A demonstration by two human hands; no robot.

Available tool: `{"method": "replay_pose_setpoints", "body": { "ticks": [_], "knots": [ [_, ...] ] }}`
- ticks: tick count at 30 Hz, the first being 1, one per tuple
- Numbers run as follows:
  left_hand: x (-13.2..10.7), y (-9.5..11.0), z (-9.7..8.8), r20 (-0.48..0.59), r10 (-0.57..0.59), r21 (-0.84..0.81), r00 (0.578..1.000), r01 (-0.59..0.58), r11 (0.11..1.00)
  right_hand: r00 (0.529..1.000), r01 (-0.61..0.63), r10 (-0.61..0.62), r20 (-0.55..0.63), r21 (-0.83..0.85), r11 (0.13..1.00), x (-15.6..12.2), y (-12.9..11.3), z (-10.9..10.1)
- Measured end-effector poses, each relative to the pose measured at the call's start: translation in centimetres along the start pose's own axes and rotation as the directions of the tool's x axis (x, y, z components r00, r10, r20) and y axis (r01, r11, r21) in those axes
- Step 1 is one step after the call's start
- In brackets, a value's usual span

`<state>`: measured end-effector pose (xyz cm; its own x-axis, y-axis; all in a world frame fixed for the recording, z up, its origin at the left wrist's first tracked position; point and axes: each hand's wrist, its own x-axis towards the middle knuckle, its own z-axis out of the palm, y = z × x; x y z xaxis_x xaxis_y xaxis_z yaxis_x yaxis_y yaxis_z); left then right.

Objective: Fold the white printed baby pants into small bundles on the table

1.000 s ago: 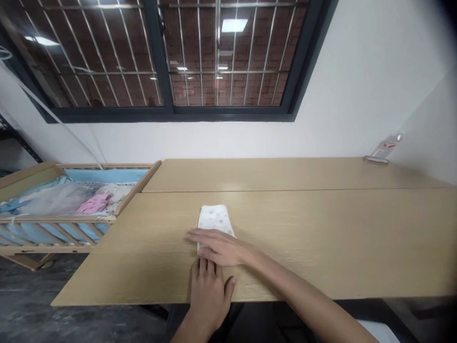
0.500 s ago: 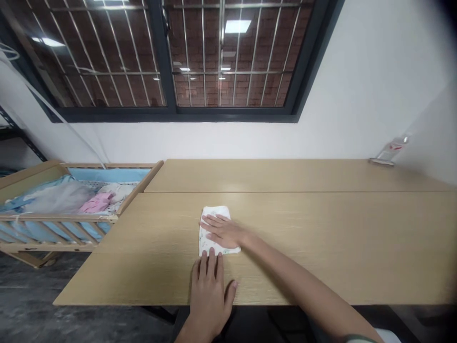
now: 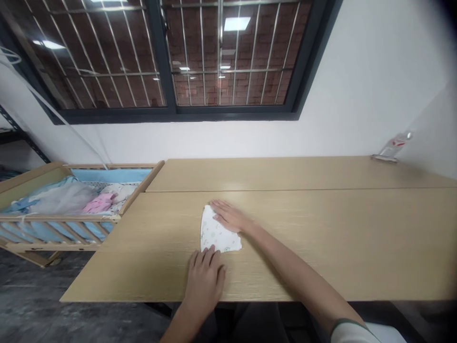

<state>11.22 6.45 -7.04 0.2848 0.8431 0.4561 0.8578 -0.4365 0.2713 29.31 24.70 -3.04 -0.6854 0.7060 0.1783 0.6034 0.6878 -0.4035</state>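
A small folded white cloth (image 3: 218, 237) with a faint green print lies flat on the wooden table. My right hand (image 3: 230, 218) rests flat over its far right edge, fingers pointing left, slightly blurred. At the near left edge of the cloth is my left hand (image 3: 204, 275), palm down with its fingers a little bent. Its fingertips touch or nearly touch the cloth's edge. Neither hand is wrapped round the cloth.
The pale wooden table (image 3: 321, 228) has a seam along its back part. A clear plastic bottle (image 3: 394, 144) stands at the back right corner. To the left is a wooden crib (image 3: 107, 219) holding blue bedding and a pink cloth (image 3: 100, 203). A barred window is behind.
My right hand has slid from the middle of the cloth to its far right edge, baring more of the print. My left hand has bent its fingers and drawn in its thumb.
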Motion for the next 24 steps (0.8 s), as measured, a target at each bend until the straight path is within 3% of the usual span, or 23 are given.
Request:
{"method": "replay_pose_setpoints", "body": {
  "ticks": [5, 9, 13, 16, 20, 24],
  "knots": [
    [1.8, -4.8, -1.1, 0.052, 0.085, -0.206, 0.995, -0.073, 0.976, 0.977, -0.051, 0.054, -0.209, 0.021, 0.998, -2.2, -1.3, -1.7],
    [2.7, -7.0, -1.4, 0.063, 0.210, -0.201, 0.976, -0.194, 0.960, 0.996, -0.040, 0.049, -0.069, 0.136, 0.990, -4.9, -3.5, -2.9],
    [3.7, -7.0, -1.6, 0.124, 0.248, -0.205, 0.961, -0.220, 0.954, 0.998, -0.029, 0.018, 0.056, 0.200, 0.979, -7.5, -5.3, -3.2],
    [4.8, -6.7, -2.2, 0.198, 0.175, -0.262, 0.965, -0.120, 0.958, 0.994, -0.016, -0.005, 0.105, 0.200, 0.980, -8.6, -5.4, -3.1],
    [7.0, -6.9, -4.0, 0.328, 0.034, -0.369, 0.944, 0.094, 0.925, 0.997, -0.054, 0.039, 0.060, 0.271, 0.961, -8.4, -4.6, -2.8],
    [8.8, -7.7, -5.4, 0.383, 0.058, -0.516, 0.922, 0.161, 0.841, 0.991, -0.109, 0.130, -0.030, 0.385, 0.917, -6.9, -3.5, -2.8]
  ]
}}
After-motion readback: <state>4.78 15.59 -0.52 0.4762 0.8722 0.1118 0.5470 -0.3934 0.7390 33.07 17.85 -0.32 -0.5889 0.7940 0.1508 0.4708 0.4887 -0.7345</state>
